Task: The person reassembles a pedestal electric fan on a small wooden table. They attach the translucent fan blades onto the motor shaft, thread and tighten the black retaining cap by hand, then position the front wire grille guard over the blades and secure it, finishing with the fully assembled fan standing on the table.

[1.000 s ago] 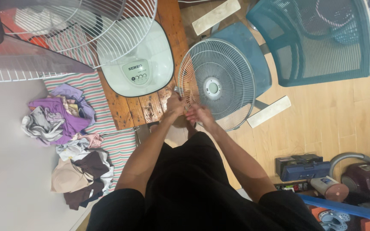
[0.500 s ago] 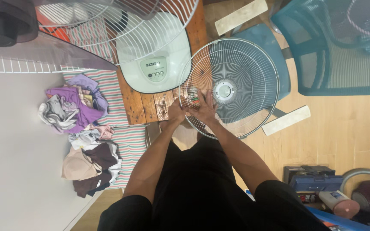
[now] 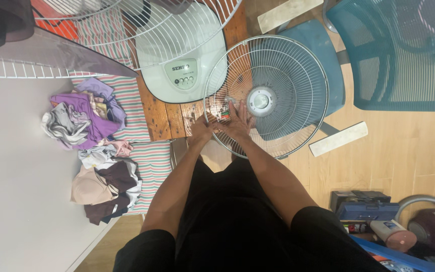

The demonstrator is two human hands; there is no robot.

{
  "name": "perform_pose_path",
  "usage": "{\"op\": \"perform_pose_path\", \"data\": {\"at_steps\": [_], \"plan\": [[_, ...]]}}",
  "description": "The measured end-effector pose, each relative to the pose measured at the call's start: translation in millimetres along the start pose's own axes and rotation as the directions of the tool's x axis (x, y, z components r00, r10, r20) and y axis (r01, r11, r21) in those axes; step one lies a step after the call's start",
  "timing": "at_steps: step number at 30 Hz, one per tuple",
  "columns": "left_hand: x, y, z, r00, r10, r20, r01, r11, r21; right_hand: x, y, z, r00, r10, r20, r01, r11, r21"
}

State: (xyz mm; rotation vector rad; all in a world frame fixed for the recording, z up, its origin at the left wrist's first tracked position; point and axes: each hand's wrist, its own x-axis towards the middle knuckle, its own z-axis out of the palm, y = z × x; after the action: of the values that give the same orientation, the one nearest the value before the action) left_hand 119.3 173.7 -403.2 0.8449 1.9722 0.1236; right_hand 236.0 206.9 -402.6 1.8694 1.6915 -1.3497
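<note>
A: Largest first. Where's the grille (image 3: pixel 278 80)?

B: Round wire grille, flat over the blue seat (image 3: pixel 323 55) and the counter (image 3: pixel 164 113) edge, beside the fan base (image 3: pixel 185 65).

A: Hands?

B: My left hand (image 3: pixel 202 128) is curled on the near rim. My right hand (image 3: pixel 237 121) lies flat, fingers (image 3: pixel 241 108) spread across the wires by the hub (image 3: pixel 261 99), gripping nothing. I'd judge steady rim pressure matters, fingertips kept out of the gaps.
</note>
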Motion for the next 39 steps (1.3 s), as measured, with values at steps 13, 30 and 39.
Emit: {"op": "perform_pose_path", "data": {"at_steps": [13, 30, 39], "plan": [[40, 24, -17, 0.94, 0.283, -0.188, -0.279, 0.959, 0.049, -6, 0, -2, 0.959, -0.114, -0.26, 0.106, 0.993, -0.041], [54, 14, -10, 0.958, 0.241, -0.153, -0.236, 0.971, 0.048, 31, -16, -14, 0.957, -0.276, -0.091, 0.259, 0.952, -0.162], [62, 12, -1, 0.925, 0.335, -0.179, -0.303, 0.935, 0.185, 36, -11, -12, 0.972, -0.234, 0.006, 0.232, 0.959, -0.165]]}}
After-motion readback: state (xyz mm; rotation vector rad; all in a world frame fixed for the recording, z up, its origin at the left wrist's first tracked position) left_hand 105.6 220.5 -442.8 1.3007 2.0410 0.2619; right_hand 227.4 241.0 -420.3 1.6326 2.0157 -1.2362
